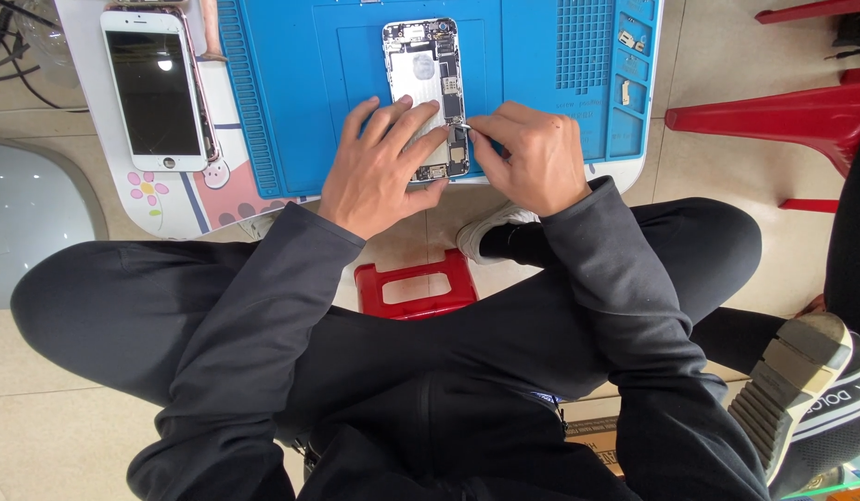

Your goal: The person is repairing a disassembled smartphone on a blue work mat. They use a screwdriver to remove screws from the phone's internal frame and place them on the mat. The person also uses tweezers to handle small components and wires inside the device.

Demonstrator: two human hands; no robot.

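Observation:
An opened phone body (423,65) with exposed circuit parts lies on a blue work mat (300,102). My left hand (379,167) rests flat on the phone's lower half, fingers spread over it. My right hand (532,153) sits at the phone's right edge, its fingertips pinched on a small metal tool (467,128) that touches the phone's lower right side. A detached white phone screen (156,88) lies face up to the left on the small table (170,199).
Small parts sit in the mat's tray compartments (629,65) at the right. A red stool (416,288) stands under the table between my legs. A red plastic chair (782,116) is at the right; another person's shoe (792,390) is at the lower right.

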